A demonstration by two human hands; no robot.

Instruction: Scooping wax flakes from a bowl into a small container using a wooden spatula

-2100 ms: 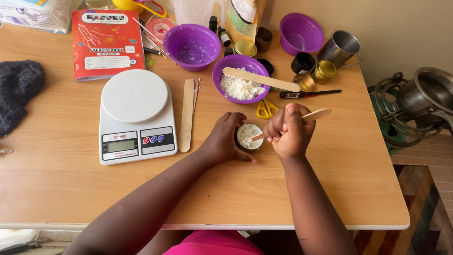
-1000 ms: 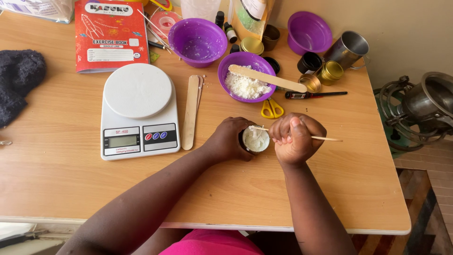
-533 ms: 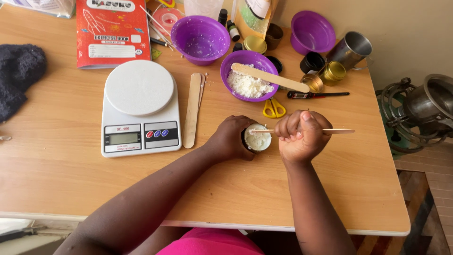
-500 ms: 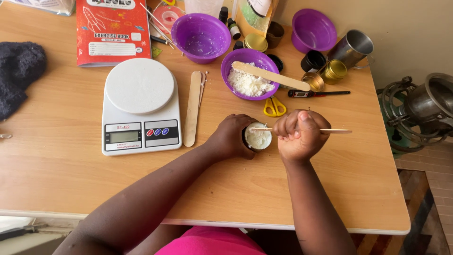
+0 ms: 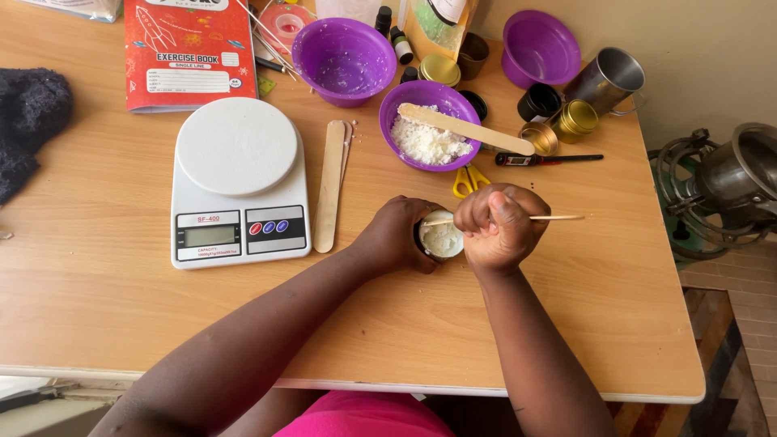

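Left hand (image 5: 396, 236): wrapped around the small round tin (image 5: 441, 239), fingers clamped on its side so it is kept steady on the wooden table (image 5: 97, 307).
Right hand (image 5: 495, 226): closed into a fist, fingers clamped on a thin wooden stick (image 5: 550, 218) lying nearly level, its near tip over the tin's rim.
Tin: placed near the table's middle, just below the purple bowl of white flakes (image 5: 429, 129), and filled with a pale, creamy mass.
Step in hand: judged to be stirring or levelling of the tin's filling with the stick.
Doing it well: the tin should be held flat and firm, and the stick moved slowly so nothing is spilled over the rim.
Nearby: a white kitchen scale (image 5: 239, 190) and flat wooden spatula (image 5: 329, 184) lie to the left, untouched.
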